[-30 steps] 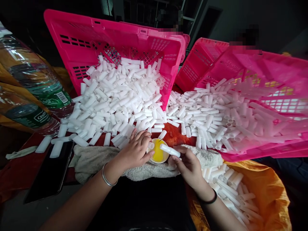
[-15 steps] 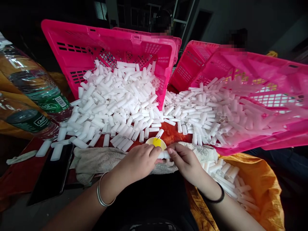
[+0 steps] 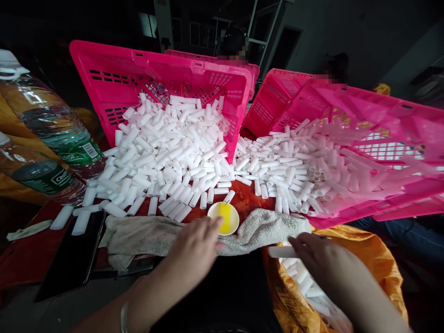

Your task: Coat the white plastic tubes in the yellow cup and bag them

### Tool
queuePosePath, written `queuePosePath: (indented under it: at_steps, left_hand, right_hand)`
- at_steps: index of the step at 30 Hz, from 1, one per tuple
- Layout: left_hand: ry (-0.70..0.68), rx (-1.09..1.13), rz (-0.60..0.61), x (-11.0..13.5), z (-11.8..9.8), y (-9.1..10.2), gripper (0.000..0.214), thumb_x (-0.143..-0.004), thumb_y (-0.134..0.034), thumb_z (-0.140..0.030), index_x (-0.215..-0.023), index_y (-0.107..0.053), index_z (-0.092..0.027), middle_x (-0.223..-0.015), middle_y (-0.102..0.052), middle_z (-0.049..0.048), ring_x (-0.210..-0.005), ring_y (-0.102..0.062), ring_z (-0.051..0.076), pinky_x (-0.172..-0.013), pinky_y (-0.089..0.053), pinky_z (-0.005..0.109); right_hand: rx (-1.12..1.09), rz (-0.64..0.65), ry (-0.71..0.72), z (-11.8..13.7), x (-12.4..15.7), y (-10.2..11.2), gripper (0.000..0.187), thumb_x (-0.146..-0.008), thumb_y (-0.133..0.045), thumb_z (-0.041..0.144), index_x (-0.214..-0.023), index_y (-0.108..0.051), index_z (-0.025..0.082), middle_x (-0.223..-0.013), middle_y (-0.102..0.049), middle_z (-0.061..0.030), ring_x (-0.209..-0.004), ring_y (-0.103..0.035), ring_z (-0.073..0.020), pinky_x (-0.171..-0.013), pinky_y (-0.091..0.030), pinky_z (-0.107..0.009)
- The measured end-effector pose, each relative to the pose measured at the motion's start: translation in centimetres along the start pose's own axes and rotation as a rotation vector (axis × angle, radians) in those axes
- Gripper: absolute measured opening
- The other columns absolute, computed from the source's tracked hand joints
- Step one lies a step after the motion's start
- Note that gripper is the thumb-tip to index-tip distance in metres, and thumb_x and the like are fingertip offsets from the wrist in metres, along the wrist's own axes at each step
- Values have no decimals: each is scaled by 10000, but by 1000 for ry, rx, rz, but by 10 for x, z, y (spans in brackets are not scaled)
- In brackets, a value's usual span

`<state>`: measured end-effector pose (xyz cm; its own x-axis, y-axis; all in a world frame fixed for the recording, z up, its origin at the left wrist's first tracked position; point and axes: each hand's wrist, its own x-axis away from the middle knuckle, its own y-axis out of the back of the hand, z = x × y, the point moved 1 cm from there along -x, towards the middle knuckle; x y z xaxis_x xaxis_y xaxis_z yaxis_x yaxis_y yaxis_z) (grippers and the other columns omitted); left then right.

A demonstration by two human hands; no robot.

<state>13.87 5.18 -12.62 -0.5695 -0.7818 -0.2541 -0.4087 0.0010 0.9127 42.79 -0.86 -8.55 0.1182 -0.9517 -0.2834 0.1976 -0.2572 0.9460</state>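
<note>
My right hand [image 3: 321, 261] is closed on a long white tube [image 3: 281, 252] and holds it over the orange bag [image 3: 378, 273], which has several white tubes [image 3: 305, 282] inside. My left hand [image 3: 196, 245] hovers over the grey towel [image 3: 145, 233], just beside a small white cup of yellow liquid [image 3: 224, 218]; its fingers are loosely curled and nothing shows in them. Two tilted pink crates [image 3: 114, 74] [image 3: 391, 120] spill heaps of short white tubes [image 3: 173, 148] [image 3: 294, 171] onto the red table in front of me.
Two clear water bottles [image 3: 52, 120] [image 3: 38, 173] lie at the left. A black phone [image 3: 71, 256] rests on the table's left front, with loose tubes beside it. More pink crates [image 3: 274, 99] stand behind, and other people sit in the dark background.
My hands were together at the cup joining tube pieces. Now they have parted: the right hand carried the joined tube right over the orange bag, and the left drew back.
</note>
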Motion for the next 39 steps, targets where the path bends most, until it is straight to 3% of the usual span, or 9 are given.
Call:
queuePosePath:
  at_steps: [5, 9, 12, 20, 24, 28, 33, 37, 39]
  left_hand:
    - [280, -183, 79, -12, 73, 2, 172, -928, -529, -138, -1047, -647, -100, -1008, -679, 161, -967, -652, 315, -848, -550, 451]
    - [325, -209, 178, -27, 80, 1, 121, -873, -587, -129, -965, -665, -113, -945, -684, 137, -928, -653, 321, -819, -537, 439]
    - [349, -163, 180, -29, 78, 2, 144, -842, -615, -110, -966, -687, -128, -963, -684, 125, -966, -649, 316, -854, -525, 427]
    - [263, -79, 50, -11, 91, 0, 122, -853, -653, -184, -972, -666, -161, -1003, -653, 90, -974, -613, 281, -870, -523, 422]
    - [194, -118, 53, -20, 91, -6, 175, -864, -650, -214, -1030, -670, -163, -1010, -657, 99, -996, -599, 295, -882, -523, 449]
    - [169, -137, 101, -30, 87, -9, 105, -843, -641, -182, -933, -692, -162, -934, -640, 92, -928, -599, 284, -849, -533, 450]
    - [115, 32, -33, -25, 74, 2, 144, -853, -557, -139, -963, -637, -187, -977, -649, 79, -962, -599, 265, -845, -540, 421]
    - [200, 307, -121, -6, 62, 13, 121, -869, -548, -238, -986, -565, -210, -978, -653, 53, -849, -630, 202, -610, -527, 273]
    - [229, 327, -55, 5, 58, 15, 111, -861, -553, -250, -966, -558, -213, -971, -661, 45, -786, -634, 187, -554, -503, 253]
  right_hand:
    - [204, 139, -134, -35, -55, -18, 270, -965, -454, 283, -943, -701, 177, -932, -722, -144, -816, -689, -255, -721, -503, -339]
    - [214, 241, -376, -14, -139, -71, 332, -996, -378, 196, -976, -698, 112, -936, -740, -167, -879, -711, -242, -725, -481, -289]
    - [236, 223, -426, -11, -168, -99, 316, -974, -479, 258, -1093, -659, 27, -1023, -719, -242, -964, -704, -296, -760, -487, -321]
    - [205, 140, -389, -14, -121, -96, 295, -908, -550, 236, -1138, -607, 61, -990, -714, -206, -948, -691, -307, -792, -504, -363]
    - [-287, 60, -148, 3, -80, -84, 295, -935, -540, 335, -1165, -585, 157, -843, -716, -83, -737, -691, -232, -659, -539, -325]
    - [-626, 22, 122, 24, -62, -88, 257, -994, -459, 302, -1184, -591, 189, -1055, -714, -109, -934, -697, -229, -808, -577, -359]
    - [-544, -61, 141, 35, -69, -109, 351, -989, -465, 238, -1320, -571, 187, -1175, -683, -142, -1066, -673, -265, -908, -577, -426]
    - [-472, -138, 232, 36, -70, -119, 293, -973, -460, 162, -1195, -651, 176, -1128, -679, -145, -1021, -674, -251, -877, -590, -408]
    - [-498, -138, 240, 36, -69, -119, 264, -965, -455, 145, -1098, -680, 181, -1098, -675, -135, -991, -671, -238, -846, -592, -400]
